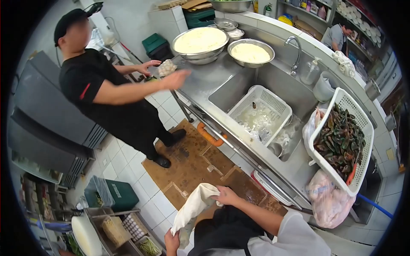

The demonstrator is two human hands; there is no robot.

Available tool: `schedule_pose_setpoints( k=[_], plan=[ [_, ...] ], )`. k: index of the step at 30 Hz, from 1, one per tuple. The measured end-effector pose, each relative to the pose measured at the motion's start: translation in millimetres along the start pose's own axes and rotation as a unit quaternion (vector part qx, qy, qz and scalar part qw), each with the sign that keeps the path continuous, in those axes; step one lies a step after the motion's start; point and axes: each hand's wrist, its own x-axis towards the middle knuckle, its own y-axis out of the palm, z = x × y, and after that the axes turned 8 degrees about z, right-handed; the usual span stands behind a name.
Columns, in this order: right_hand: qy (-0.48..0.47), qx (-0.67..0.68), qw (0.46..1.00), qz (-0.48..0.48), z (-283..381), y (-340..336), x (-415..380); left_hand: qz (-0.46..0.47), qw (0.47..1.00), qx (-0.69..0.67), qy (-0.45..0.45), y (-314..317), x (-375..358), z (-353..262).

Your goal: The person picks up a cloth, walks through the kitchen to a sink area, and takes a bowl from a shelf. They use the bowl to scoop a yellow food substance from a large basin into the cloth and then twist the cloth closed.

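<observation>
A cream-coloured cloth [197,200] hangs between my two hands in front of my dark apron. My right hand [227,196] grips its upper right end. Lower down, my left hand [172,240] has its fingers closed on the cloth's other end, close to the bottom of the view. The sink [232,87] is ahead of me, and in it sits a white perforated basket [285,102] with water, ice-like bits and a dark shell. To the right, another white basket [363,170] is piled with dark green mussels [339,143].
A co-worker [106,85] in black stands at the counter's left end, one arm blurred. Bowls of pale food [200,40] sit on the steel counter [196,81]. A bag of pink meat [324,198] hangs beside the mussels. Cardboard [188,153] covers the floor; egg trays [133,226] stand lower left.
</observation>
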Motion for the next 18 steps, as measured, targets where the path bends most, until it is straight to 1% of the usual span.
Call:
schedule_pose_setpoints(
  k=[2,4,6,7,9,12,13,14,16,18],
  plan=[
    [0.053,-0.085,0.995,0.017,17,-21,30,-0.017,0.999,-0.032,0.007,-9,32,-9],
    [0.074,-0.068,0.995,0.02,25,-38,55,-0.012,0.999,-0.035,0.012,-20,67,-18],
    [0.131,-0.049,0.989,0.05,27,-50,78,-0.005,0.999,-0.035,0.014,-31,99,-27],
    [0.135,-0.045,0.989,0.043,26,-53,89,0.011,0.999,-0.027,0.021,-37,118,-33],
    [0.114,-0.075,0.991,-0.001,19,-56,112,0.035,0.999,-0.015,0.037,-50,162,-43],
    [0.134,-0.086,0.987,-0.026,11,-57,151,0.069,0.997,0.008,0.045,-66,221,-45],
    [0.178,-0.075,0.981,-0.009,22,-61,165,0.083,0.994,0.013,0.068,-72,245,-51],
    [0.177,-0.077,0.981,-0.013,28,-64,180,0.096,0.991,0.021,0.093,-82,269,-57],
    [0.169,-0.026,0.985,-0.037,42,-68,208,0.11,0.989,0.01,0.096,-97,314,-62],
    [0.174,-0.036,0.983,-0.041,56,-74,232,0.146,0.978,0.087,0.12,-100,360,-49]
  ],
)
